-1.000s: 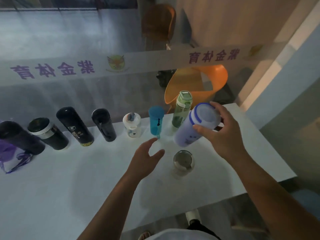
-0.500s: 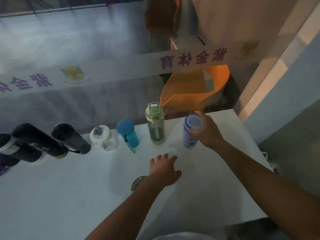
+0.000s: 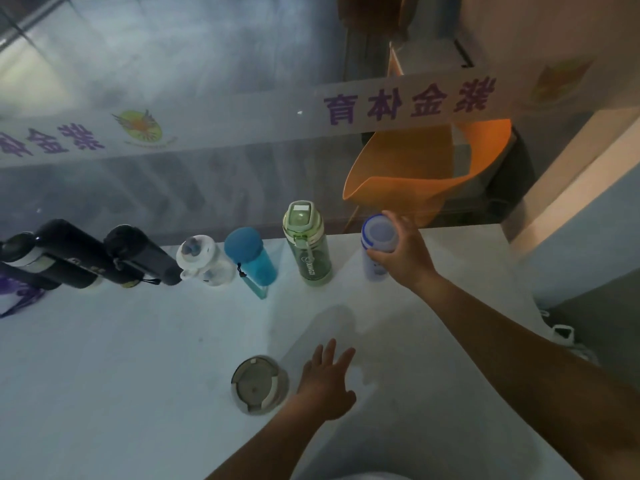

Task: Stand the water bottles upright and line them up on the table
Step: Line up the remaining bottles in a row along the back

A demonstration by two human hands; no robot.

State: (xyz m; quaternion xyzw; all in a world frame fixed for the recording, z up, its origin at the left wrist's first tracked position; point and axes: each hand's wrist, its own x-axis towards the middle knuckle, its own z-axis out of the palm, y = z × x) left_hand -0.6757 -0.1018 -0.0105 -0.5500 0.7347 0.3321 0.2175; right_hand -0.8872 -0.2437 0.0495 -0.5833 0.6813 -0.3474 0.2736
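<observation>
My right hand (image 3: 403, 254) grips the top of a pale lilac bottle (image 3: 375, 247) with a blue-ringed lid, standing upright at the right end of a row along the table's far edge. Leftward in the row stand a green bottle (image 3: 308, 247), a teal bottle (image 3: 251, 259), a clear white-lidded bottle (image 3: 204, 259) and several black flasks (image 3: 138, 254). My left hand (image 3: 327, 381) hovers open, fingers spread, just right of a short grey-lidded cup (image 3: 259, 384) standing alone near me.
The white table (image 3: 121, 375) ends at a glass wall with purple lettering behind the row. An orange chair (image 3: 415, 174) stands beyond the glass. A purple strap (image 3: 20, 296) lies at the far left. The table's right edge drops off near my right forearm.
The lilac bottle went from tilted in the air to standing at the row's right end, my right hand still on it. My left hand drew back toward me, beside the grey-lidded cup.
</observation>
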